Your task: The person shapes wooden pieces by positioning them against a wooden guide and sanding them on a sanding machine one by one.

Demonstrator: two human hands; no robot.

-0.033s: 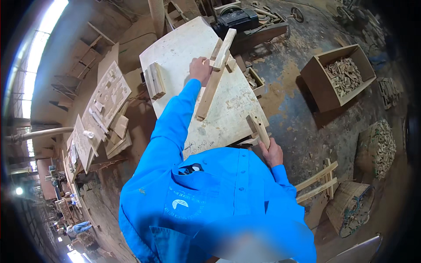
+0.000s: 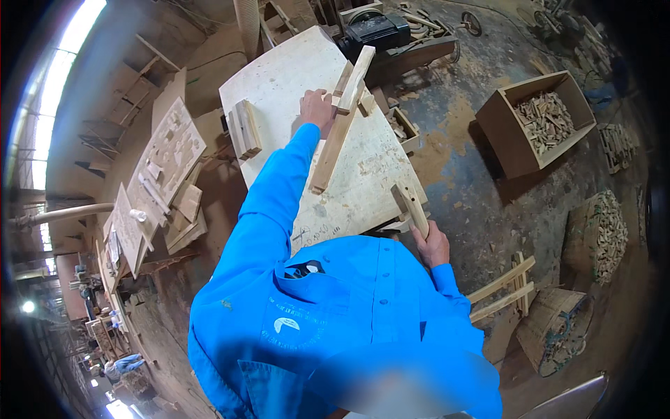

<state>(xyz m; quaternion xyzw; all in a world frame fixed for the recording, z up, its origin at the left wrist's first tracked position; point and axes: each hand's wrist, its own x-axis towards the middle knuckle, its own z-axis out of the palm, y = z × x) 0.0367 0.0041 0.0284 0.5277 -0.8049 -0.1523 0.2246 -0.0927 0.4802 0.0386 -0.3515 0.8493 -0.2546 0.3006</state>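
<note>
My left hand [image 2: 316, 108] reaches over a pale board tabletop [image 2: 279, 75]. Its fingers are curled against the end of a short wooden piece [image 2: 342, 110], mostly hidden by the hand and beside a long wooden bar [image 2: 333, 153]. That bar lies slantwise on the board, and a second wooden strip [image 2: 359, 72] runs on from its far end. By the near right corner of the tabletop, my right hand [image 2: 433, 244] is closed around the lower end of a wooden piece with dark holes [image 2: 414, 209]. Another short strip stands close against that piece.
Stacked wooden boards [image 2: 244, 130] sit on the tabletop's left. A black motor [image 2: 379, 31] stands beyond it. To the right are a large box [image 2: 504, 136] of wood offcuts, a full sack [image 2: 607, 237], a woven basket [image 2: 544, 328] and loose strips [image 2: 499, 283]. Panels [image 2: 166, 164] lie leftward.
The short piece at my left fingers shows a darker face than before. Both hands stay in nearly the same places, and the view has shifted slightly.
</note>
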